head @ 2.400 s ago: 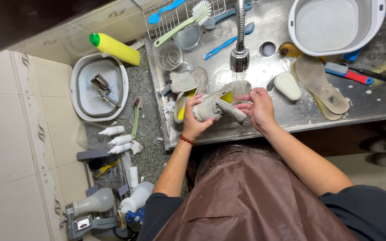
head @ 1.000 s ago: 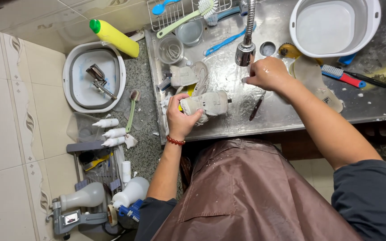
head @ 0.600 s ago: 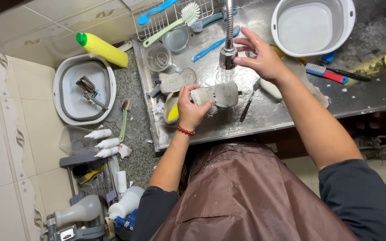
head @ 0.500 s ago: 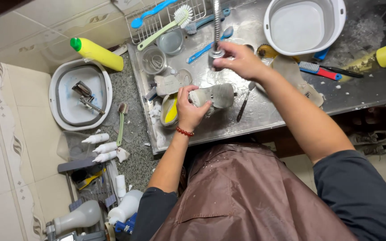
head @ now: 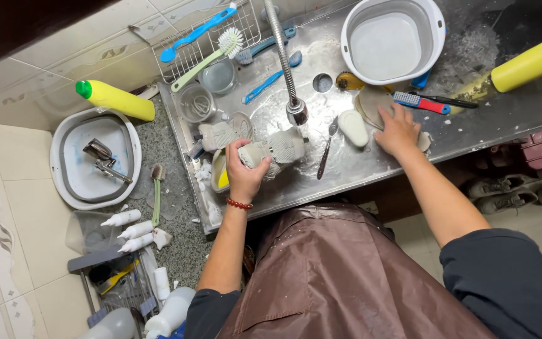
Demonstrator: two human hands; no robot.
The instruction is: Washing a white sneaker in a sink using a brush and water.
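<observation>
Left hand [head: 244,176] grips shoe [head: 277,150] under faucet [head: 296,112].

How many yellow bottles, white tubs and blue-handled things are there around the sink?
Yellow bottles: 2, one with a green cap and one at the right edge.
White tubs: 2, one on the sink and one on the grey counter.
Blue-handled things: 3, a scoop, a brush and another brush.
Total: 7

Left hand [head: 244,168] clenched in a closed grip, wrist bent; right hand [head: 398,130] flat, fingers spread, arm outstretched.
</observation>
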